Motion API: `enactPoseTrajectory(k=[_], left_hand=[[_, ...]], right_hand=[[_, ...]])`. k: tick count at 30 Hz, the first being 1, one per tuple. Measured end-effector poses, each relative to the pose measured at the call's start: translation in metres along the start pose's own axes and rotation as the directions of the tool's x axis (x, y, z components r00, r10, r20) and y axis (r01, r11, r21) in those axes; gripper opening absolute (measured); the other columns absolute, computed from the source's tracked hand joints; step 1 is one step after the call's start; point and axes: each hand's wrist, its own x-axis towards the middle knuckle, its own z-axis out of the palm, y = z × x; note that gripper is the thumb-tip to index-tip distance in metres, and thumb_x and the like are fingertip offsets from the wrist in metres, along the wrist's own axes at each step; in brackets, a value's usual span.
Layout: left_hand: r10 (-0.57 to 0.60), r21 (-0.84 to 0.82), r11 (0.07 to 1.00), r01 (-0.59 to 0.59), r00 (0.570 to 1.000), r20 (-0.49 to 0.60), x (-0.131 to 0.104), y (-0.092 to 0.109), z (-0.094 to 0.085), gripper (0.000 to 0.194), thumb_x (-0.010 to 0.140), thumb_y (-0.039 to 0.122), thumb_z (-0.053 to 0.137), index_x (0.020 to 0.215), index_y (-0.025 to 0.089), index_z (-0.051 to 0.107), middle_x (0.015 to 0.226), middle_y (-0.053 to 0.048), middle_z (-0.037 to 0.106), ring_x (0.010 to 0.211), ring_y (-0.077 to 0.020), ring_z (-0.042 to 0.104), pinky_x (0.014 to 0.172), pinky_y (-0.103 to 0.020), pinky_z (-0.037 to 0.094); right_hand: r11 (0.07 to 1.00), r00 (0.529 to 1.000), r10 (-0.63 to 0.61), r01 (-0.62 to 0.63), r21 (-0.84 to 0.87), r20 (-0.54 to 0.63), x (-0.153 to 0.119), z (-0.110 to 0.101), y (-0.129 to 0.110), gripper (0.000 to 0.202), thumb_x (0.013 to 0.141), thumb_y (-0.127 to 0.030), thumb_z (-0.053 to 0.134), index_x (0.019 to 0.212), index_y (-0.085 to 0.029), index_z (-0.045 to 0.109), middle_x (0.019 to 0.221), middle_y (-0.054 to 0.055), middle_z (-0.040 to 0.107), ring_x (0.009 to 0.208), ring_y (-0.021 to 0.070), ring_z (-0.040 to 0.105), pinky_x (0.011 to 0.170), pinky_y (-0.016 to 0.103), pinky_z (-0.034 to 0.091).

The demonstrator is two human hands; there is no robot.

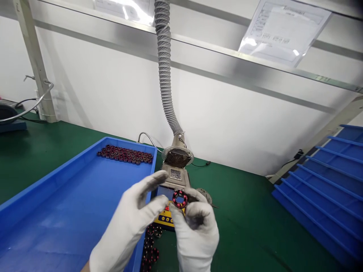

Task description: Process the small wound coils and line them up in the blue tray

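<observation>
A small black ring with pink-red segments is pinched between the thumb and fingers of my right hand, which wears a white glove with dark-stained fingertips. Just left of the ring, my left hand, also gloved, has its thumb and forefinger spread with nothing between them. Behind both hands stands a metal device with a round grille and a yellow control panel, partly covered by the hands. More such rings lie beside the blue tray, below the panel.
The large blue tray on the left holds many rings at its far end. A ribbed grey hose hangs down to the device. Stacked blue trays stand at the right on the green table.
</observation>
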Motion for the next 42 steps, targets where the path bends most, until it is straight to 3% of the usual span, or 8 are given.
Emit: enactPoseTrajectory(k=[3,8,10,14,20,24,36,42], left_hand=[[-0.154,-0.140,0.975,0.171,0.980,0.129,0.005,-0.003,0.012,0.023,0.074,0.025,0.070,0.096,0.022,0.068,0.095,-0.001,0.072,0.089,-0.0137,0.065,0.082,-0.019,0.051],[-0.084,-0.402,0.916,0.007,0.981,-0.176,0.007,-0.014,0.011,0.011,0.071,0.026,0.073,0.079,0.019,0.069,0.083,0.002,0.071,0.081,-0.0117,0.066,0.076,-0.018,0.052],[-0.047,-0.350,0.936,-0.039,0.971,-0.234,0.008,-0.011,0.004,0.015,0.071,0.027,0.073,0.084,0.020,0.069,0.089,0.001,0.072,0.088,-0.0121,0.065,0.082,-0.018,0.051],[-0.187,-0.077,0.979,0.186,0.982,-0.007,0.008,0.000,0.002,0.022,0.068,0.019,0.074,0.089,0.019,0.070,0.086,-0.001,0.073,0.084,-0.0130,0.066,0.076,-0.016,0.052],[-0.019,-0.204,0.979,-0.028,0.974,-0.224,0.003,0.001,0.002,0.009,0.064,0.022,0.077,0.071,0.025,0.071,0.076,0.008,0.073,0.070,-0.0061,0.065,0.069,-0.008,0.050],[-0.085,-0.020,0.996,0.083,0.990,-0.116,0.005,0.011,-0.002,0.025,0.067,0.020,0.075,0.090,0.026,0.070,0.089,0.004,0.073,0.087,-0.0099,0.065,0.077,-0.010,0.049],[-0.107,-0.238,0.969,0.070,0.983,-0.147,0.006,-0.001,0.005,0.015,0.074,0.025,0.070,0.089,0.025,0.068,0.087,0.005,0.070,0.083,-0.0079,0.063,0.080,-0.013,0.049],[-0.213,-0.084,0.972,0.218,0.975,0.068,0.008,0.000,0.006,0.007,0.077,0.024,0.067,0.081,0.019,0.069,0.076,0.003,0.067,0.076,-0.0085,0.060,0.073,-0.014,0.048]], right_hand=[[0.946,0.960,-0.276,0.280,-0.163,0.050,-0.014,0.006,0.004,0.031,0.059,0.004,0.069,0.064,-0.025,0.058,0.092,0.001,0.067,0.085,0.0183,0.064,0.071,0.029,0.050],[0.938,0.940,-0.308,0.273,-0.216,-0.147,-0.022,0.020,0.001,0.030,0.063,0.000,0.069,0.064,-0.028,0.058,0.091,-0.001,0.063,0.085,0.0188,0.063,0.072,0.033,0.051],[0.940,0.945,-0.284,0.241,-0.241,-0.162,-0.019,0.021,-0.002,0.030,0.063,-0.001,0.071,0.065,-0.027,0.057,0.091,-0.001,0.062,0.083,0.0177,0.063,0.070,0.032,0.051],[0.919,0.935,-0.338,0.303,-0.251,-0.107,-0.016,0.015,-0.002,0.029,0.063,-0.002,0.071,0.065,-0.026,0.056,0.092,-0.001,0.062,0.085,0.0183,0.064,0.073,0.033,0.053],[0.746,0.809,-0.577,0.577,-0.333,0.111,-0.013,0.005,0.010,0.025,0.066,0.004,0.066,0.072,-0.018,0.053,0.096,0.003,0.060,0.088,0.0198,0.065,0.070,0.035,0.058],[0.720,0.771,-0.613,0.635,-0.280,0.173,-0.011,0.001,0.015,0.027,0.066,0.008,0.063,0.075,-0.016,0.053,0.099,0.004,0.057,0.095,0.0216,0.063,0.079,0.041,0.056],[0.774,0.830,-0.533,0.557,-0.301,0.165,-0.014,0.002,0.013,0.028,0.067,0.003,0.065,0.079,-0.019,0.053,0.100,0.003,0.058,0.095,0.0211,0.063,0.077,0.036,0.057],[0.769,0.844,-0.496,0.536,-0.349,0.203,-0.013,0.007,0.004,0.028,0.068,0.003,0.062,0.073,-0.023,0.051,0.099,0.003,0.058,0.091,0.0177,0.064,0.078,0.033,0.056]])
